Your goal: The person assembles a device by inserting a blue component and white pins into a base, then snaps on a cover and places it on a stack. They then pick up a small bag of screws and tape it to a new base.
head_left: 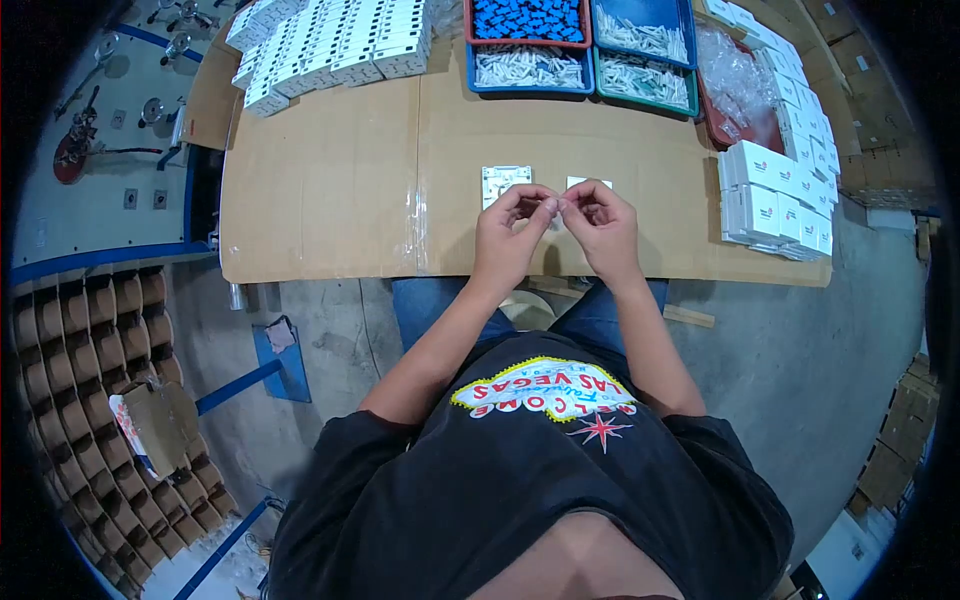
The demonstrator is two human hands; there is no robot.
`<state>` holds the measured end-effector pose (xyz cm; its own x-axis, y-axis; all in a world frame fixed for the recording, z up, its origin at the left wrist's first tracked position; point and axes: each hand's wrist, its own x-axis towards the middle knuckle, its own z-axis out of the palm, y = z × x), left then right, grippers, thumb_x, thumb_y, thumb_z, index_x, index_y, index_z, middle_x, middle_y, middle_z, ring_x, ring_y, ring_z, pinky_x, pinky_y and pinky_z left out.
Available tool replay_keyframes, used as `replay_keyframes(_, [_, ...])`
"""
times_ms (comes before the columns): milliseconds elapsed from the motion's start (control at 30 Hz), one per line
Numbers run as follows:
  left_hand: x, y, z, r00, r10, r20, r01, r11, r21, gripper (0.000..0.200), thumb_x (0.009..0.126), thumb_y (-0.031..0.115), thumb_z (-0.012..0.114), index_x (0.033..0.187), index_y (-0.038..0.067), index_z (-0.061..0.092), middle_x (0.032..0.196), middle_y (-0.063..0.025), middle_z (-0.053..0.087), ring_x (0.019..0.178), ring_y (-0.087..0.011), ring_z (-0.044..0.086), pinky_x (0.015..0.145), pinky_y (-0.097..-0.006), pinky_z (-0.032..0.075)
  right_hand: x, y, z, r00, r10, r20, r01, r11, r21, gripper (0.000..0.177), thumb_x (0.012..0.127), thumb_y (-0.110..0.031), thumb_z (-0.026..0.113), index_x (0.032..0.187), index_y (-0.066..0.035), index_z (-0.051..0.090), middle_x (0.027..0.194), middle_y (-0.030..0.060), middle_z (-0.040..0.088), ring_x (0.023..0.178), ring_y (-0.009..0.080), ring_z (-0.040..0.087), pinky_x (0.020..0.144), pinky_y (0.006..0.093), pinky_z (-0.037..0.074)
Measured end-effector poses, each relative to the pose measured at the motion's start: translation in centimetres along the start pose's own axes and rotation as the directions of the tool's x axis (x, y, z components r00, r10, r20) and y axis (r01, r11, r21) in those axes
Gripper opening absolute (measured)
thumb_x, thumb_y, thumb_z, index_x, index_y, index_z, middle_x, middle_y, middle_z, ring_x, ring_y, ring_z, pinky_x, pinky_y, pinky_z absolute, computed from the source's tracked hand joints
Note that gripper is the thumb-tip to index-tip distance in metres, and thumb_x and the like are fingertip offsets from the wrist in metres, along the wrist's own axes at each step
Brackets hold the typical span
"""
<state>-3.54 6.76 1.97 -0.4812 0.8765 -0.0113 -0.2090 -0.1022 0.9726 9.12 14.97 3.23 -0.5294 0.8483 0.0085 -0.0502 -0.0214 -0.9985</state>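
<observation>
My left hand (508, 232) and my right hand (606, 232) meet fingertip to fingertip above the near edge of the cardboard-covered table. Thumbs and forefingers of both are pinched together around something tiny and pale, too small to name. Just beyond my left fingers lies a white square housing (505, 181), its inner side with fittings facing up. A second white flat piece (588, 183) lies behind my right hand, which covers most of it.
At the back stand trays of blue parts (530, 18) and white slender parts (528, 68). Stacked white units (340, 45) fill the back left, and more white boxes (778, 205) are piled at the right. A crumpled plastic bag (735, 80) lies beside the trays.
</observation>
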Motion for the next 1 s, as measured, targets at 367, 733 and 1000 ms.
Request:
replay_keyframes(367, [-0.6,-1.6,-1.6,0.971,-0.2,0.128,0.195,0.98,0.05,0.017,0.1,0.01,0.066,0.114,0.0,0.066,0.102,-0.004,0.069,0.096,-0.0103,0.065,0.086,-0.0258,0.052,-0.8,0.8,-1.7,0.956,0.239,0.167,-0.223,0.969,-0.109,0.006,0.094,-0.003,0.068,0.098,-0.002,0.064,0.085,-0.0021,0.061,0.075,0.0027,0.055,0.064,0.0198,0.045])
replay_keyframes(733, [-6.4,-2.2,-4.0,0.906,-0.402,0.13,0.265,0.78,0.567,0.036,0.097,0.02,0.069,0.126,0.0,0.06,0.112,-0.011,0.067,0.096,-0.0166,0.067,0.087,-0.03,0.053,-2.2,6.5,-3.3,0.884,0.375,0.28,-0.286,0.906,-0.311,0.014,0.095,-0.002,0.062,0.105,0.003,0.07,0.088,0.0031,0.069,0.077,0.007,0.062,0.068,0.0224,0.05])
replay_keyframes(1000, [-0.7,-4.9,-6.4,0.964,-0.178,-0.197,0.231,0.928,0.294,0.03,0.097,0.018,0.067,0.12,-0.002,0.064,0.095,-0.0136,0.074,0.081,-0.0167,0.069,0.071,-0.0295,0.054,2.4,7.9,0.2,0.969,0.112,0.222,-0.087,0.989,-0.119,0.014,0.094,0.0,0.066,0.108,0.003,0.068,0.095,0.0071,0.07,0.087,0.0122,0.069,0.076,0.0252,0.055])
